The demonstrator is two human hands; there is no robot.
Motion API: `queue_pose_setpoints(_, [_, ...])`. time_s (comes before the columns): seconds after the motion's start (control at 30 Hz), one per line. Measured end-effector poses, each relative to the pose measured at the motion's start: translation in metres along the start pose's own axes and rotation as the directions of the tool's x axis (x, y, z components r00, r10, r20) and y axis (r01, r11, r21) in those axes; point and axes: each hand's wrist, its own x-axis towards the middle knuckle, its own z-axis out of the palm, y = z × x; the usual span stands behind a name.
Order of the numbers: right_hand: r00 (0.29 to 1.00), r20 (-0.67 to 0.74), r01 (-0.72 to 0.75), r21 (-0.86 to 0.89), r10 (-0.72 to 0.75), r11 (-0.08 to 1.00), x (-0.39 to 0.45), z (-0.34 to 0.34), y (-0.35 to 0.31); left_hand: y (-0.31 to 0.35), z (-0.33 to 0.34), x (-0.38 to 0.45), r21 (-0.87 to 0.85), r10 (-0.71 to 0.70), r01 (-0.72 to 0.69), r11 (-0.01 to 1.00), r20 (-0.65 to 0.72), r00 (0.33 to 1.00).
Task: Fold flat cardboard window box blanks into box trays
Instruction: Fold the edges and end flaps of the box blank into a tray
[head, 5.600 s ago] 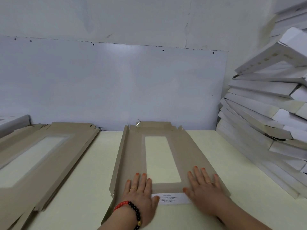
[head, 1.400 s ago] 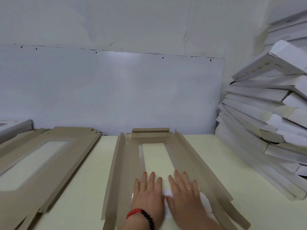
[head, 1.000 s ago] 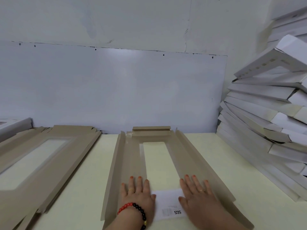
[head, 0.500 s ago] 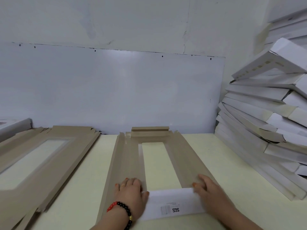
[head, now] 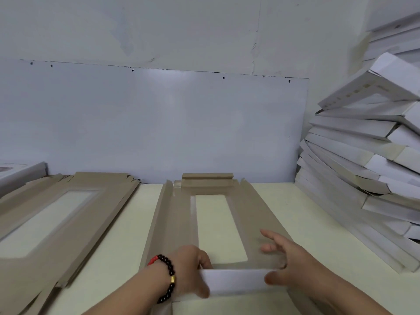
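A brown cardboard window box blank point(head: 179, 223) lies lengthwise on the pale table, its long window cut-out in the middle. Its far end flap point(head: 207, 180) stands folded up. The white near end flap point(head: 236, 281) is raised upright. My left hand point(head: 191, 271), with a bead bracelet on the wrist, grips the flap's left end with thumb in front and fingers behind. My right hand point(head: 288, 267) pinches the flap's right end, its upper fingers spread above the blank.
A pile of flat brown blanks point(head: 56, 214) lies at the left. Folded white box trays point(head: 368, 169) are stacked high at the right. A grey board point(head: 159, 123) leans on the wall behind. The cream table point(head: 306, 214) shows between them.
Both hands went from pressing flat on the blank to grasping the white near flap at its ends. The flap has swung up from lying flat to standing upright.
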Motion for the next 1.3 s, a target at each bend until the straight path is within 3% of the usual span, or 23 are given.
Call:
queue_pose_setpoints(0.13, [0.987,0.157,0.075,-0.177,-0.047,0.981,-0.013,0.008,0.01,0.017,0.014,-0.018,0.376,0.031,-0.039,0.926,0.029,0.999])
queue_pose_setpoints(0.2, [0.994,0.11,0.045,-0.265,-0.016,0.963,-0.015,0.018,0.018,0.022,0.023,-0.021,0.462,0.0,-0.029,0.887,0.063,0.998])
queue_pose_setpoints(0.23, [0.99,0.098,0.132,-0.47,-0.097,0.873,-0.017,0.022,0.024,0.022,0.028,-0.022,0.494,-0.01,-0.017,0.869,0.053,0.999])
queue_pose_setpoints(0.27, [0.99,0.104,0.135,-0.524,-0.094,0.841,-0.023,0.028,0.033,0.022,0.033,-0.022,0.512,-0.019,-0.005,0.859,0.043,0.999])
queue_pose_setpoints(0.37, [0.994,0.018,0.105,-0.527,-0.112,0.844,-0.028,0.044,0.024,0.021,0.045,-0.023,0.575,-0.014,-0.018,0.818,0.051,0.999])
queue_pose_setpoints(0.47, [0.993,0.019,0.113,-0.458,-0.117,0.882,-0.04,0.055,0.023,0.023,0.044,-0.024,0.512,-0.04,0.025,0.859,0.018,0.999])
queue_pose_setpoints(0.53, [0.966,0.06,0.219,-0.71,-0.253,0.67,-0.03,0.056,0.013,0.023,0.04,-0.023,0.45,-0.029,0.025,0.893,0.002,1.0])
queue_pose_setpoints(0.57, [0.948,0.036,0.246,-0.714,-0.317,0.655,-0.026,0.055,0.007,0.022,0.038,-0.022,0.431,-0.017,0.015,0.902,0.001,1.0])
queue_pose_setpoints(0.6, [0.934,0.098,0.277,-0.806,-0.345,0.523,-0.027,0.055,0.004,0.021,0.036,-0.021,0.423,-0.008,0.011,0.906,-0.01,1.0])
queue_pose_setpoints(0.63, [0.949,0.134,0.266,-0.826,-0.286,0.498,-0.021,0.056,0.001,0.02,0.035,-0.02,0.42,-0.001,0.012,0.908,-0.025,1.0])
queue_pose_setpoints(0.83, [0.975,0.046,0.174,-0.766,-0.218,0.618,0.007,0.059,0.013,0.013,0.047,-0.001,0.342,-0.025,0.048,0.938,-0.071,0.997])
queue_pose_setpoints(1.0, [0.926,-0.021,0.152,-0.894,-0.377,0.422,0.012,0.075,0.008,0.009,0.054,0.014,0.43,0.029,0.052,0.901,-0.179,0.983])
queue_pose_setpoints(1.1, [0.926,-0.097,0.101,-0.869,-0.366,0.484,0.018,0.089,-0.006,0.011,0.061,0.025,0.425,0.041,0.074,0.902,-0.257,0.966])
queue_pose_setpoints(1.23, [0.972,-0.123,0.071,-0.658,-0.199,0.749,0.043,0.121,-0.02,0.01,0.07,0.04,0.338,0.003,0.115,0.934,-0.329,0.944])
queue_pose_setpoints(1.3, [0.977,-0.121,0.066,-0.609,-0.175,0.791,0.049,0.13,-0.019,0.007,0.071,0.044,0.311,-0.015,0.127,0.942,-0.339,0.941])
